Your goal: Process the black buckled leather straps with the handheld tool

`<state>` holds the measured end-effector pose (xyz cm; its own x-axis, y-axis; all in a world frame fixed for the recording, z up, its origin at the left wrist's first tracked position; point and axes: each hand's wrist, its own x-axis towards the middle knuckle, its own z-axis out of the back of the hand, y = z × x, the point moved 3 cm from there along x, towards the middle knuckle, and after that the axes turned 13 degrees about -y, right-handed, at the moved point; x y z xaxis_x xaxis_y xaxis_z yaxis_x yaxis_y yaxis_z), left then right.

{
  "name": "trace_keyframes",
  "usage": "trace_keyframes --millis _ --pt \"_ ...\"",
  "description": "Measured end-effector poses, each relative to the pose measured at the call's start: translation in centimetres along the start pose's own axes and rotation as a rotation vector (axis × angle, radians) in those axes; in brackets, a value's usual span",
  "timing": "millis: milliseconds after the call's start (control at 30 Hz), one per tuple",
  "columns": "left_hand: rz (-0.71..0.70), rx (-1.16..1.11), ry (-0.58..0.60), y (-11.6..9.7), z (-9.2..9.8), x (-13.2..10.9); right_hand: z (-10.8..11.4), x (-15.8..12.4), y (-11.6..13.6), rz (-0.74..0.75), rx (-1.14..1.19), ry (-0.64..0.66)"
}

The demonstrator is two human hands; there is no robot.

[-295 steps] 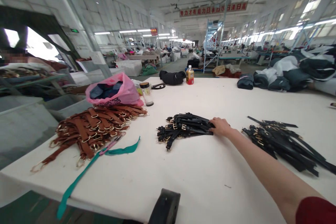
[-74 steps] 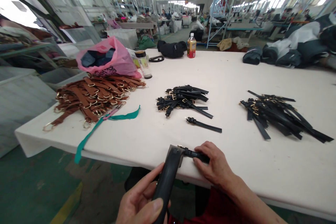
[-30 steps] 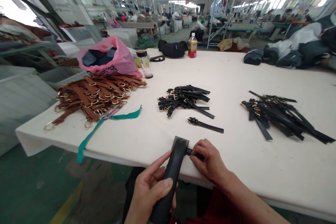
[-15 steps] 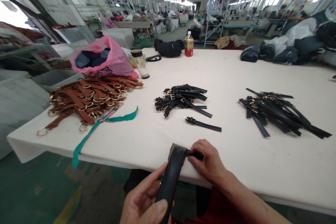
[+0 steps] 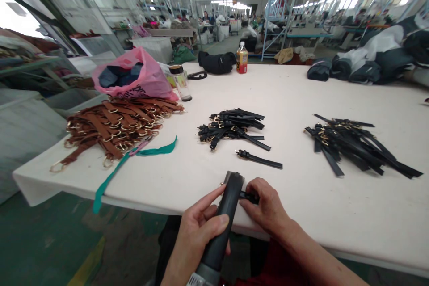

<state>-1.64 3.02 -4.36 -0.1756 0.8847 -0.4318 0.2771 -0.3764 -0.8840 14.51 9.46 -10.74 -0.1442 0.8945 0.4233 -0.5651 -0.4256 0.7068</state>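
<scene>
My left hand [image 5: 204,228] is wrapped round a black, long-bodied hand tool [image 5: 228,205], its thumb on the front. The tool has a flat grey-brown end at the top and a grey lower part with a label; its exact kind is unclear. Beside that top end, my right hand [image 5: 266,203] pinches a short black strap [image 5: 248,196], mostly hidden by the fingers. A single black buckle strap [image 5: 261,159] lies beyond the hands, in front of a small pile of black buckle straps [image 5: 231,126]. To the right is a larger pile of black straps [image 5: 355,147].
On the left of the white table [image 5: 201,174] lie brown straps with metal rings [image 5: 114,125], a teal ribbon [image 5: 157,149] and a pink bag [image 5: 144,76]. Farther back stand a clear jar [image 5: 182,85], a drink bottle [image 5: 241,59] and a black bundle [image 5: 217,62]. Dark rolls [image 5: 365,69] sit back right.
My left hand has moved up and right with the tool, whose end now stands higher, close beside the right hand. My right hand keeps its pinch on the strap, almost unmoved.
</scene>
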Motion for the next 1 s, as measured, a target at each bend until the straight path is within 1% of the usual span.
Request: trace_keyframes --millis 100,200,267,367,500,633,700,800,900,1000 --pt "-0.011 -0.008 0.004 -0.5 0.9 -0.1 0.0 0.0 -0.1 -0.004 -0.004 0.015" --pt "-0.033 -0.020 -0.045 -0.9 2.4 -0.8 0.0 0.0 -0.1 -0.016 -0.005 0.022" --pt "-0.030 -0.046 -0.065 -0.8 3.3 -1.5 0.0 0.0 -0.1 -0.024 0.000 0.025" --pt "0.020 -0.082 -0.028 0.1 4.2 -2.1 -0.1 0.0 -0.1 -0.026 0.005 0.031" --pt "0.056 -0.120 -0.012 1.3 4.5 -2.0 0.0 0.1 0.0 -0.022 0.016 0.041" --pt "0.061 -0.162 -0.011 1.1 4.4 -1.6 0.6 0.3 0.4 -0.029 0.068 0.115" --pt "0.051 -0.179 -0.012 0.9 4.4 -1.6 0.7 0.3 0.5 -0.040 0.055 0.158" --pt "0.015 -0.168 -0.059 0.5 4.9 -1.9 0.8 0.3 0.4 -0.047 0.000 0.200" --pt "-0.009 -0.125 -0.125 0.3 5.5 -2.3 0.6 0.4 0.4 -0.052 -0.049 0.199" --pt "-0.004 -0.131 -0.132 0.2 5.5 -2.6 0.4 0.3 0.4 -0.062 -0.069 0.180"
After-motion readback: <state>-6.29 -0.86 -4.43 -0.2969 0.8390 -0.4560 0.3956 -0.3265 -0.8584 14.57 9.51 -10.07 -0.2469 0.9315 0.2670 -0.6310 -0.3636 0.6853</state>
